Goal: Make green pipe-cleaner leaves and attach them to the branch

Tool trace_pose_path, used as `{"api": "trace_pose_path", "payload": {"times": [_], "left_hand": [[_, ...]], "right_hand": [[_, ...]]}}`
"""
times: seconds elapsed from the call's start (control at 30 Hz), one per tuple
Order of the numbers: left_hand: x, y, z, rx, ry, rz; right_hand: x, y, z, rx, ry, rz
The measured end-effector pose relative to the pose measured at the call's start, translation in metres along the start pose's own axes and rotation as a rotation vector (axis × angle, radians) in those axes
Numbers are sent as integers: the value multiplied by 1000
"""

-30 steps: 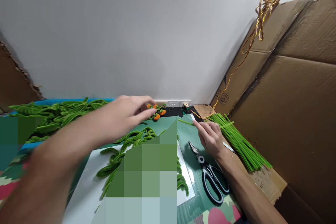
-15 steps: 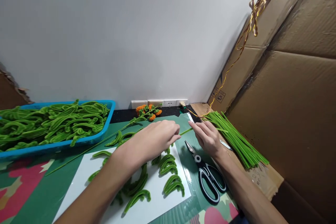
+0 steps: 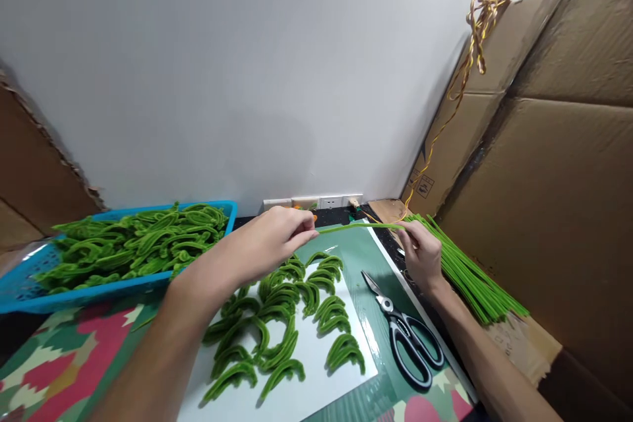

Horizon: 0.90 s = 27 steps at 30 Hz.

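Between my two hands a thin green pipe cleaner is held nearly level above the table. My left hand pinches one end with thumb and fingers. At the other end, the fingers of my right hand are closed on it. Below, many curved green fuzzy pieces lie in small clusters on a white sheet, partly hidden by my left arm. Scissors with black and grey handles lie to the right of the sheet, blades slightly apart.
A blue basket heaped with green fuzzy pieces stands at the left. A bundle of straight green stems rests on cardboard at the right. Behind are wall sockets. A twisted cord hangs beside a large cardboard panel.
My hands have moved apart and slightly up, so a longer stretch of the pipe cleaner shows between them. The view has shifted, uncovering more of the curved pieces; my left hand now mostly hides the orange flowers.
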<state>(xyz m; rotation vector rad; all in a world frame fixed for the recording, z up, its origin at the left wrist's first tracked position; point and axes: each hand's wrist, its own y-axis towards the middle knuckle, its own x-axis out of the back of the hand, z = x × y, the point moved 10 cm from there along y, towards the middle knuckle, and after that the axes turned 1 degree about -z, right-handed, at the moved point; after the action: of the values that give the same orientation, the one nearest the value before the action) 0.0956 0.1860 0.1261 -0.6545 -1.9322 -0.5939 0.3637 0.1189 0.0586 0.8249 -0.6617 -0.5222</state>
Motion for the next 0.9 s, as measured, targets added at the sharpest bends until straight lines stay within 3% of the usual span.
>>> {"api": "trace_pose_path", "payload": {"times": [0.13,0.27,0.33,0.47,0.6,0.73,0.9], "left_hand": [[16,-7,1,16,-44,-63],[23,-9,-3,2,-211,-109],[22,-8,-9,-17,-342,-109],[13,-7,-30,-87,-608,-59],[6,-7,-48,-140,-841,8],[0,-10,-60,-168,-965,77],[-8,-11,-70,-169,-1079,130]], "right_hand": [[-24,19,15,-164,264,152],[-41,54,49,-227,532,224],[-50,69,68,-278,797,266],[-57,90,115,-205,940,323],[-58,100,145,-126,972,330],[-63,101,156,-86,1178,397],[-61,102,141,-171,1235,330]]}}
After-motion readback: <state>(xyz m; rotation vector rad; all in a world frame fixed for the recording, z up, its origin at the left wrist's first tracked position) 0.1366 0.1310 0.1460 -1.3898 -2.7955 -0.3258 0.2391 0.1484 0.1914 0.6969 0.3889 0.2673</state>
